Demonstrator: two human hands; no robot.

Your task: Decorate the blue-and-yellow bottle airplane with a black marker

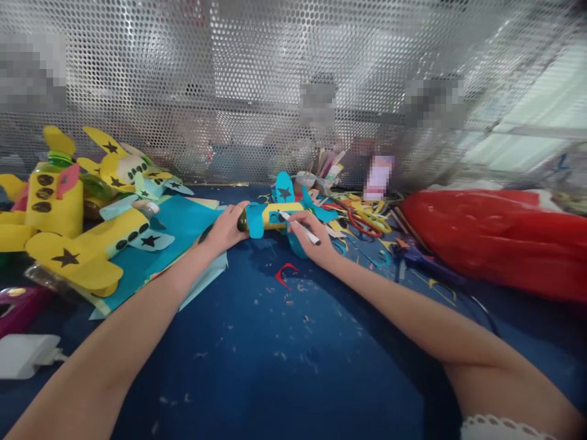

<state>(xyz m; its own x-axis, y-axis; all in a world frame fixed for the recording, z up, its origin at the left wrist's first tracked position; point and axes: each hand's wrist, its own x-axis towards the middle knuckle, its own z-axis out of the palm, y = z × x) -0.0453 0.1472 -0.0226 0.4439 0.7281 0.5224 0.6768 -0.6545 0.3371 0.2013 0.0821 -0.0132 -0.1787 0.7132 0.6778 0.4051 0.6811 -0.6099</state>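
A toy plane (pixel 272 221), made from a bottle wrapped in yellow paper with blue paper wings and tail, lies sideways over the blue table. My left hand (pixel 228 226) is closed around its dark bottle-neck end at the left. In my right hand (pixel 316 241) is a white marker (pixel 304 229) with a black end, its tip at the blue strip on the plane's side, where dark marks show. A black star is on the upright blue paper piece (pixel 284 189). My right fingers partly hide the plane's right end.
Several finished yellow bottle planes (pixel 76 250) stand at the left beside blue paper sheets (pixel 183 223). A red plastic bag (pixel 495 238) lies at the right. Scissors (pixel 367 220), paper scraps and a red offcut (pixel 285 275) are around. Behind rises a perforated metal screen (pixel 257 79). A white charger (pixel 30 356) sits front left.
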